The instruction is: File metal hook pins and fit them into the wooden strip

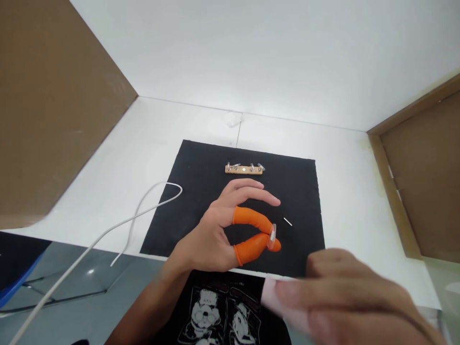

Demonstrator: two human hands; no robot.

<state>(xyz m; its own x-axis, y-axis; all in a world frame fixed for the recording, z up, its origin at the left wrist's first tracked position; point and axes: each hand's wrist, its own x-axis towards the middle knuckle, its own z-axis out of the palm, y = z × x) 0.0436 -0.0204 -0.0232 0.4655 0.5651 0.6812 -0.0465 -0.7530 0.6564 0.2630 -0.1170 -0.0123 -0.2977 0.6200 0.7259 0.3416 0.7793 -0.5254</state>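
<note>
My left hand (230, 225) wears orange finger cots on thumb and forefinger, which pinch a small clear piece (272, 236), held on edge above the black mat (201, 163). The other fingers of that hand stretch out over the mat. Low at the right, my right hand (352, 297) is smeared by motion, its fingers closed on a soft-looking white wipe (273, 297). The two hands are apart. A short thin metal pin (288, 221) lies on the mat to the right of the left fingertips.
Beyond my left hand, a narrow tan strip (244, 169) bears several small clear pieces. A white cable (136, 215) loops over the mat's left edge. Brown panels (53, 105) flank the white table (345, 191), and a crumpled whitish scrap (233, 119) lies at the back.
</note>
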